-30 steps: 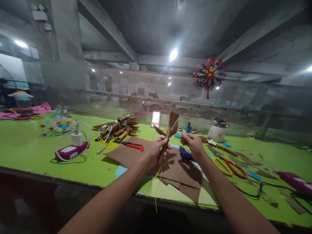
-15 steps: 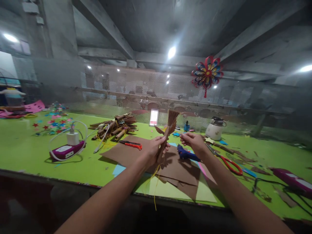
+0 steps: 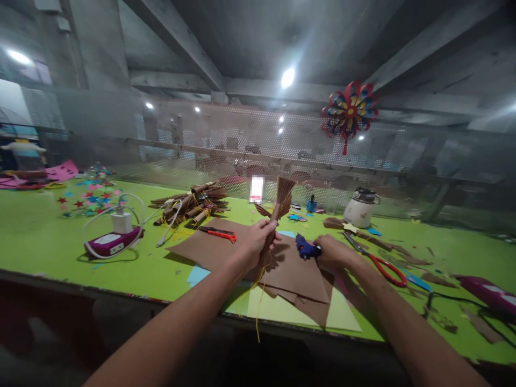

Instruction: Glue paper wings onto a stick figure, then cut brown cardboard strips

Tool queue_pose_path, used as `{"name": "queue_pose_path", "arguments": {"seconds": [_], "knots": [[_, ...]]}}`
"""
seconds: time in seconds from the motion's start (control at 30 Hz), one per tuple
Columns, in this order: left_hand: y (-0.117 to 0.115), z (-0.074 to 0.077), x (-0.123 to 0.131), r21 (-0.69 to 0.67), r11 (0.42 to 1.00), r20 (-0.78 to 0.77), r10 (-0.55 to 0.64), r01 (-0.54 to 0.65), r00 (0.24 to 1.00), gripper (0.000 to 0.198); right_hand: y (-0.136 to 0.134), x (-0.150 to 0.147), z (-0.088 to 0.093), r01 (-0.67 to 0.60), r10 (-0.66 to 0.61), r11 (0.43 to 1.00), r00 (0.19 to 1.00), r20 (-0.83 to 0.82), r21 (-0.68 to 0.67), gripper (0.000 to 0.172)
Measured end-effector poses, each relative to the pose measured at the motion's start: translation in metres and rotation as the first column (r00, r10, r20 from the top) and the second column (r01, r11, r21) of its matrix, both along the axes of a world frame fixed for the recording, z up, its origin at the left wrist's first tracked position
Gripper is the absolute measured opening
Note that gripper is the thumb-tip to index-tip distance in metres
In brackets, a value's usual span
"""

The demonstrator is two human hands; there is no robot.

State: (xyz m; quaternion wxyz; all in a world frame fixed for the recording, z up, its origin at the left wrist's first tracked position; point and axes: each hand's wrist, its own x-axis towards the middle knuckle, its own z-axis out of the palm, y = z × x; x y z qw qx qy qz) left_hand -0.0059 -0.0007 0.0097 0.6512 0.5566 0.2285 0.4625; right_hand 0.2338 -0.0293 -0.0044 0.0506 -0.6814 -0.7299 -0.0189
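Note:
My left hand is closed round the stem of a brown paper craft, a rolled tube with pleated, fanned paper at its upper end. Yellow threads hang from its lower end over the table's front. To the right, my right hand has its fingers wrapped round the handle of a blue glue gun, which lies low over the paper with its nozzle pointing away to the left. Brown paper sheets lie beneath both hands, with pale yellow paper under them.
A red-handled cutter lies on the brown sheets. Behind it is a pile of rolled paper pieces. Red-handled scissors, paper scraps and a white jar stand or lie at right. Purple power strips lie at both sides.
My right hand has dropped from above the glue gun onto its handle and closed round it. My left hand keeps its hold on the paper craft.

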Motion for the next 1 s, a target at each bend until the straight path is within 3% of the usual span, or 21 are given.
{"name": "queue_pose_path", "arguments": {"seconds": [0.3,0.4,0.47,0.57,0.67,0.77,0.9,0.97,1.0], "knots": [[-0.002,0.003,-0.002,-0.058,0.997,0.026,-0.046,0.048,0.999,0.021,0.002,0.006,-0.006,-0.038,0.038,0.999,0.999,-0.021,0.029,0.038],[-0.001,0.000,-0.002,-0.027,0.997,0.005,-0.072,0.072,0.997,0.025,-0.001,0.003,-0.001,-0.047,0.075,0.991,0.970,-0.232,0.124,0.041],[-0.003,0.000,-0.001,0.058,0.997,-0.047,-0.056,0.059,0.997,0.026,-0.005,-0.003,0.007,-0.056,0.165,0.974,0.838,-0.521,0.219,0.036],[-0.009,0.001,0.002,0.195,0.980,-0.144,0.000,0.028,0.990,0.026,-0.012,-0.017,0.022,-0.050,0.321,0.941,0.440,-0.839,0.334,0.031],[-0.013,0.002,0.004,0.253,0.967,-0.205,0.045,0.008,0.978,0.026,-0.019,-0.029,0.032,-0.013,0.376,0.926,0.141,-0.916,0.378,0.030],[-0.012,0.000,0.006,0.256,0.966,-0.228,0.032,0.028,0.973,0.028,-0.023,-0.035,0.035,-0.002,0.368,0.930,0.006,-0.930,0.368,0.029],[-0.010,-0.003,0.006,0.235,0.970,-0.225,-0.009,0.063,0.974,0.029,-0.021,-0.039,0.031,-0.008,0.388,0.922,-0.011,-0.922,0.388,0.032],[-0.009,-0.002,0.005,0.166,0.982,-0.165,-0.061,0.089,0.984,0.027,-0.017,-0.037,0.027,0.006,0.391,0.920,0.064,-0.918,0.392,0.035],[-0.009,-0.001,0.004,0.117,0.988,-0.128,-0.088,0.103,0.988,0.026,-0.016,-0.034,0.026,0.026,0.390,0.917,0.147,-0.909,0.397,0.036]]}}
